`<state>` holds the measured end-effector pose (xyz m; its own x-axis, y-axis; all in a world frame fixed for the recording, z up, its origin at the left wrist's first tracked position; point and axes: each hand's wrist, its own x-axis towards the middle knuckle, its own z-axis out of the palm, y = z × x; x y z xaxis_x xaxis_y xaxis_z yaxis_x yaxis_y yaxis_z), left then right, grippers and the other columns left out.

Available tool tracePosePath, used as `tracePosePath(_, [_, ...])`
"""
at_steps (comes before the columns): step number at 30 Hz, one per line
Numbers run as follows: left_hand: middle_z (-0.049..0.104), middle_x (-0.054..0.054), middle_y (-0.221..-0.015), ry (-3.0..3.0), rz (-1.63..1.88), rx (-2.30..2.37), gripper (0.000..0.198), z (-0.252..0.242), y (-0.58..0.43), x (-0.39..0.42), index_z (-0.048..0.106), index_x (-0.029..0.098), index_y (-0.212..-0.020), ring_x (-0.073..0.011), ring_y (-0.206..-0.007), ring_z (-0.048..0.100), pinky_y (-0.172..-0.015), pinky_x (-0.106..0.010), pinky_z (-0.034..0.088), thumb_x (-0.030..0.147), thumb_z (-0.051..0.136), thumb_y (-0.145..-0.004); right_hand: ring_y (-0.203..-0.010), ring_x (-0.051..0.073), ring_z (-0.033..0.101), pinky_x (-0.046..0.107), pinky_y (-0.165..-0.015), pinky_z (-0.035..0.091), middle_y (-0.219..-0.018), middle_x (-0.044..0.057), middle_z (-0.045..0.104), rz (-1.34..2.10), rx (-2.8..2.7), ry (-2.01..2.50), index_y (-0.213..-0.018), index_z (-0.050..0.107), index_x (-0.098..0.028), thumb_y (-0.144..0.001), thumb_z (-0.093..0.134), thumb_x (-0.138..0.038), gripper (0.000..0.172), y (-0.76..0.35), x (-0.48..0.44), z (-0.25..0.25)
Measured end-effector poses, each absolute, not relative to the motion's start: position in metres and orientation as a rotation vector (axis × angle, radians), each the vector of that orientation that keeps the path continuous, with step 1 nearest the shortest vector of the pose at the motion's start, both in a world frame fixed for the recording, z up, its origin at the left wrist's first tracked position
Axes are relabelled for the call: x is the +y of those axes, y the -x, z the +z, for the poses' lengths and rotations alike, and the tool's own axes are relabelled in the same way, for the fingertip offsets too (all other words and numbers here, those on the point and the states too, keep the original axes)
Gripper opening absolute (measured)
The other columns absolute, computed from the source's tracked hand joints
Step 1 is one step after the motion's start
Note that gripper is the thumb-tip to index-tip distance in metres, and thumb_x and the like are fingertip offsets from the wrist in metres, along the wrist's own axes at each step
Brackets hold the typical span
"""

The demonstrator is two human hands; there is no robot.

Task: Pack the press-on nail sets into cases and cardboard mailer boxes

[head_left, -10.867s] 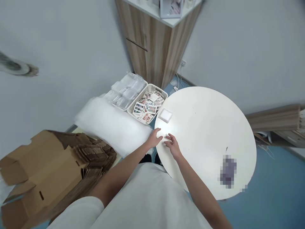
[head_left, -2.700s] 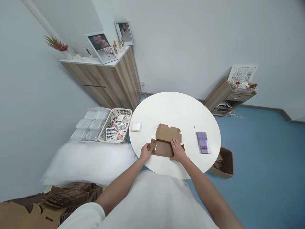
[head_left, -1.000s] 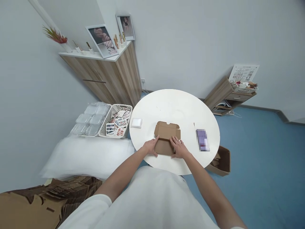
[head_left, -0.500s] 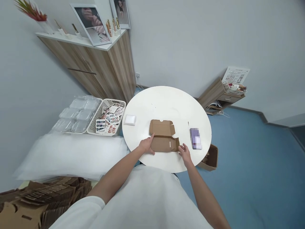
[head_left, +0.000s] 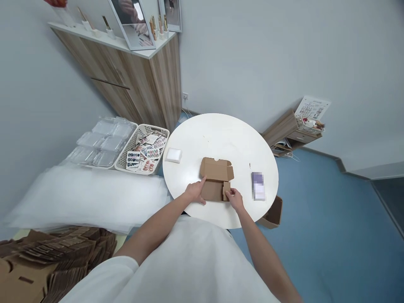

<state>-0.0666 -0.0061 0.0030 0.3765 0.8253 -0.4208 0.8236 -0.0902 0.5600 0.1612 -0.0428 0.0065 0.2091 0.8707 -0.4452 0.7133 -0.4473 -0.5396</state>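
Note:
A brown cardboard box (head_left: 217,170) lies partly folded on the round white table, its lid panel spread toward the far side. At the box's left end is my left hand (head_left: 195,191), thumb and fingers spread along the edge. My right hand (head_left: 235,198) pinches the right end flap (head_left: 226,191), which stands folded in over the base. To the right lies a purple and white item (head_left: 258,186), blurred out. A small white packet (head_left: 173,155) rests near the table's left edge.
Left of the round white table (head_left: 227,130) stand a basket of printed cards (head_left: 147,151) and a stack of clear plastic cases (head_left: 102,141). White sheets (head_left: 85,198) and flattened cardboard boxes (head_left: 63,261) lie nearer. An open carton (head_left: 274,213) sits on the floor at right.
My right hand has moved left and folded the right end flap inward over the base. My left hand stays at the box's left end. The view has shifted slightly.

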Motion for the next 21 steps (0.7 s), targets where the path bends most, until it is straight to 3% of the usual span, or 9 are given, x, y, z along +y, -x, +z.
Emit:
tracePosePath(5, [0.057,-0.012,-0.106,-1.905,0.036,1.399,0.111,-0.003,0.067,-0.009,0.024,0.023,-0.131,-0.032,-0.095,0.055,-0.076,-0.034,0.039,0.039,0.078,-0.036,-0.077,0.021,0.059,0.03,-0.062,0.042,-0.081,0.007,0.063,0.941,-1.563,2.443,-0.09,0.055,-0.02,-0.077,0.041,-0.036,0.025,-0.152,-0.044,0.0])
tracePosePath(11, [0.056,-0.011,-0.105,-1.928,0.014,1.359,0.113,-0.002,0.066,-0.01,0.017,0.023,-0.134,-0.0315,-0.094,0.055,-0.074,-0.032,0.04,0.037,0.077,-0.039,-0.078,0.023,0.058,0.03,-0.058,0.039,-0.084,0.008,0.061,0.823,-1.672,2.578,-0.089,0.049,-0.021,-0.079,0.036,-0.026,0.017,-0.145,-0.047,-0.003])
tracePosePath(18, [0.05,-0.01,-0.11,-1.884,0.037,1.345,0.105,-0.005,0.064,-0.018,0.004,0.027,-0.137,-0.0285,-0.097,0.054,-0.075,-0.032,0.04,0.031,0.07,-0.056,-0.075,0.021,0.057,0.029,-0.058,0.039,-0.082,0.007,0.06,0.912,-1.525,2.578,-0.09,0.047,-0.02,-0.082,0.033,-0.037,0.023,-0.148,-0.053,-0.002])
tracePosePath(21, [0.045,-0.011,-0.117,-1.807,0.211,1.357,0.099,-0.011,0.064,-0.032,0.001,0.025,-0.137,-0.027,-0.101,0.052,-0.079,-0.033,0.04,0.034,0.065,-0.062,-0.071,0.017,0.057,0.027,-0.058,0.041,-0.087,0.005,0.059,0.982,-1.456,2.474,-0.099,0.047,-0.021,-0.08,0.037,-0.043,0.031,-0.154,-0.062,-0.002])
